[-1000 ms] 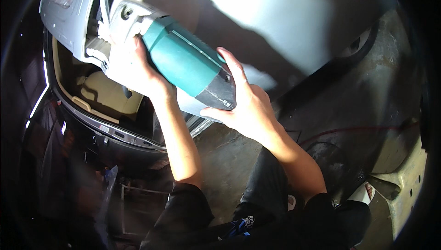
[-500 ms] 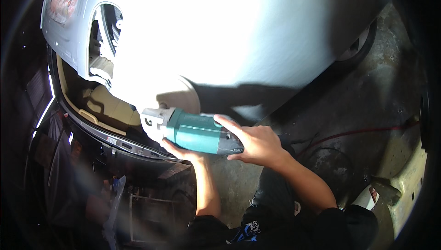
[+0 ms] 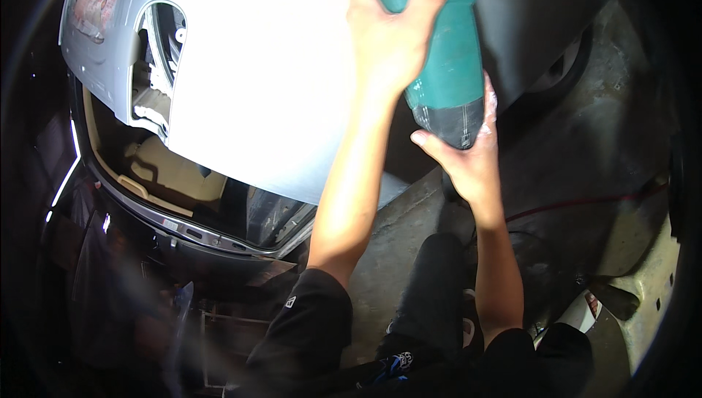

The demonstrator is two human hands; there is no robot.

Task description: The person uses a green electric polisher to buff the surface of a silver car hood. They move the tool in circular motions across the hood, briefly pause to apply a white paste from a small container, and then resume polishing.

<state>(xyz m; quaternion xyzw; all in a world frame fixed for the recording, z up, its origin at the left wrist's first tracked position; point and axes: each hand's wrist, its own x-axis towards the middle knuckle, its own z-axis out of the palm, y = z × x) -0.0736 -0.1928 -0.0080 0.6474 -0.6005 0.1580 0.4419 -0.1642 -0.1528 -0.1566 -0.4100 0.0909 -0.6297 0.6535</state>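
A teal power polisher (image 3: 450, 54) with a dark rear end is held in both my hands, its head cut off by the upper edge of the view. My left hand (image 3: 387, 47) is closed round its front part, the thumb lying across the housing. At the rear end my right hand (image 3: 472, 164) grips the dark grip, with whitish smears on its fingers. Under and beside the tool spreads a large grey car body panel (image 3: 270, 105), glaring white under strong light. The polisher's disc is out of sight.
An opening (image 3: 159, 61) in the panel shows bare structure at the left. Below it lies a beige car interior (image 3: 168, 171) with a dark door frame. A red hose (image 3: 585, 202) runs over the concrete floor (image 3: 384, 281) at the right. A wheel (image 3: 563, 69) stands beyond the panel.
The polisher has moved up and right over the panel and swung from lying crosswise to pointing away from me. My left hand has come up beside its head; both hands still hold it.
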